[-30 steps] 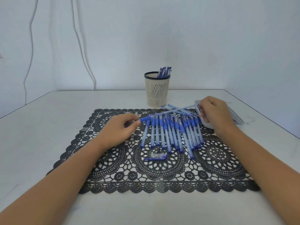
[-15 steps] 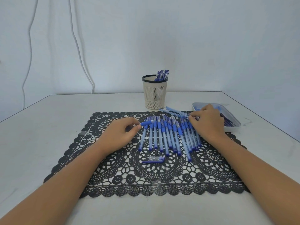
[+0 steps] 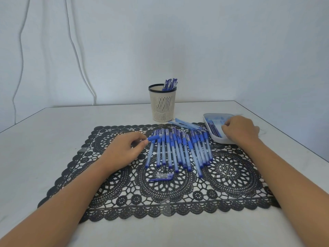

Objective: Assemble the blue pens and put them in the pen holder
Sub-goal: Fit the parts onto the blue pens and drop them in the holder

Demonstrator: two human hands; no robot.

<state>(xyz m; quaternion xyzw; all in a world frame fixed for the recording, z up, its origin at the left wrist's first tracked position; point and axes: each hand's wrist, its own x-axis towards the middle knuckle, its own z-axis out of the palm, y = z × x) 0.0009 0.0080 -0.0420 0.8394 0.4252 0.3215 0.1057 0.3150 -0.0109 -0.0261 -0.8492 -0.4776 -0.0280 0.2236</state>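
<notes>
Black lace placemat point(image 3: 231, 177) lies flat on a white table point(image 3: 53, 132). On its far half is a row of blue pens point(image 3: 179, 150), side by side and mostly touching, with the blue grip ends pointing away from the person. None in the row has a cap. A few more clear barrels point(image 3: 187, 124) lie crosswise beyond the row, between the pen holder and the tray.

Left hand point(image 3: 122, 150) rests on the mat at the left end of the row. Thumb and forefinger are closed in a pinch on the tip of one blue pen point(image 3: 154, 138). That pen slants up and to the right over the first pens in the row.

Right hand point(image 3: 240, 130) is over the near end of a pale tray point(image 3: 219, 140), which sits at the mat's far right corner. Its fingers are curled down into the tray. Cannot tell whether they hold anything. Thin dark-blue parts point(image 3: 213, 130) lie in the tray, just left of the hand.

Pen holder point(image 3: 162, 107) is beige with a black rim. It stands upright on the table just beyond the mat. Capped pens point(image 3: 170, 84) lean against its right side.

One loose cap point(image 3: 161, 177) lies on the mat nearer the person than the row. A small dark piece point(image 3: 164, 168) lies between the cap and the row. White cables point(image 3: 78, 56) hang down the wall behind.
</notes>
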